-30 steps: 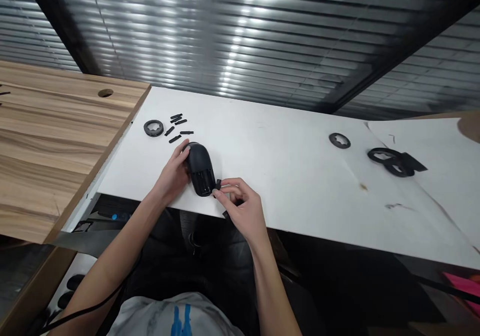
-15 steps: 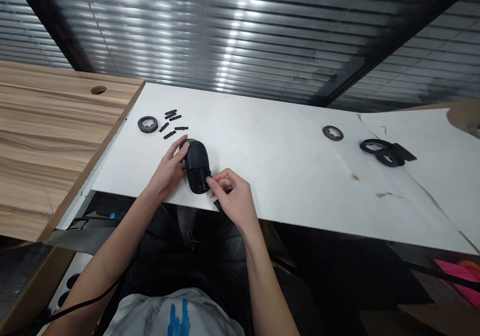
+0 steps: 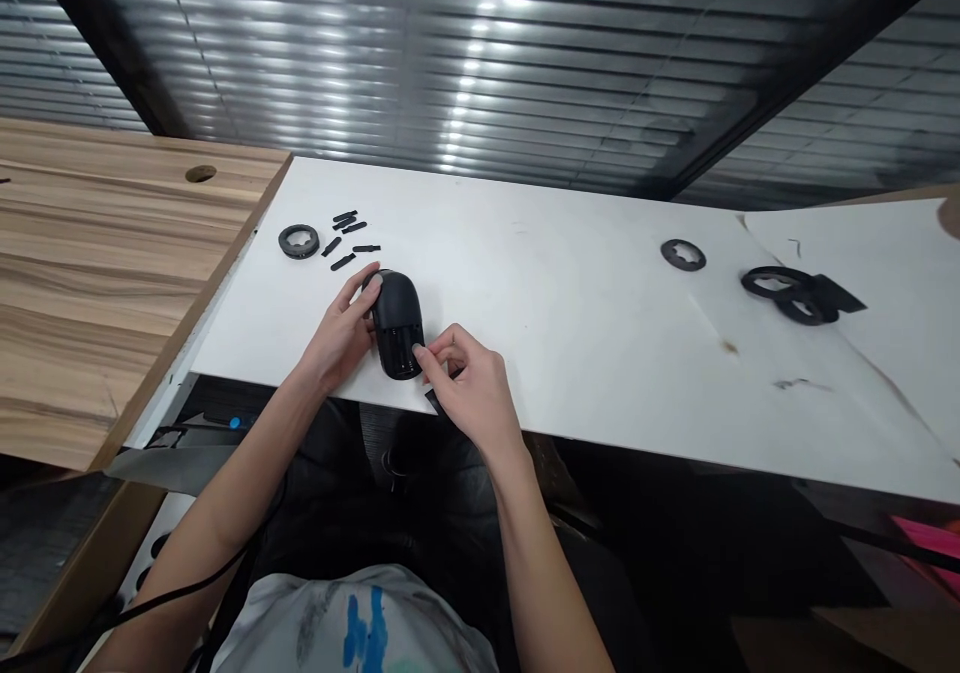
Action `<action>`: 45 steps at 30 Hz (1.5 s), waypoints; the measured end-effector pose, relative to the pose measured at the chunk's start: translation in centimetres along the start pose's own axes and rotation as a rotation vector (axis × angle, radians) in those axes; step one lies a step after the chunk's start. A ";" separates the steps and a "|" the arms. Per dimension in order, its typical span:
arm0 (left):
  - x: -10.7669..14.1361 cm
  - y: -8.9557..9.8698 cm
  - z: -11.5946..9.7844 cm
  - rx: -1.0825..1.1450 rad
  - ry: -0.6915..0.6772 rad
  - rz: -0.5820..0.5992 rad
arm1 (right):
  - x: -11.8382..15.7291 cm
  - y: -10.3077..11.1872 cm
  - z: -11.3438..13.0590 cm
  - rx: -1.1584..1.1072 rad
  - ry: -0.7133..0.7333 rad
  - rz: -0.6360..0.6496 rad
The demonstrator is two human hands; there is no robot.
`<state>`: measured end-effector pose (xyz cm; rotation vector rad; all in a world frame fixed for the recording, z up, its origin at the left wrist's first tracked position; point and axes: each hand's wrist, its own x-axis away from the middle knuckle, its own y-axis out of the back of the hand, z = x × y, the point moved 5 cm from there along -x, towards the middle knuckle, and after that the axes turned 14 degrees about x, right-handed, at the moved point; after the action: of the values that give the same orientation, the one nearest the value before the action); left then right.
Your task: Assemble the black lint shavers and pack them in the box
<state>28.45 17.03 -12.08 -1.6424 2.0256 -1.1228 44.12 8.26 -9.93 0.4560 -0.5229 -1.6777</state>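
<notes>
My left hand [image 3: 337, 328] grips the left side of a black capsule-shaped plastic housing [image 3: 397, 325], which stands on a white board [image 3: 570, 303]. My right hand [image 3: 466, 383] is at the housing's lower right, with its fingertips against the slotted end. A thin black strip [image 3: 436, 403] sticks out beneath that palm, and most of it is hidden. Beyond the housing lie several loose black strips [image 3: 345, 248] and a black ring with a notched hole [image 3: 298, 241].
A wooden tabletop [image 3: 112, 283] with a round hole [image 3: 200, 174] runs along the board's left edge. At the right lie a star-holed black ring [image 3: 683, 254] and a stack of black rings and a flat piece [image 3: 799, 293]. The board's near edge overhangs my lap.
My right hand has moved up and closer to the housing's slotted end. The whole scene has shifted slightly in view as my head moved.
</notes>
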 end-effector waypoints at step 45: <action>0.2 0.7 -0.9 0.255 -0.053 -0.076 | -0.3 2.1 -1.8 -0.313 -0.028 0.116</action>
<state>27.34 17.27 -11.94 -1.6122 1.7192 -1.2897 46.90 8.08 -10.19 0.1708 -0.2933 -1.6204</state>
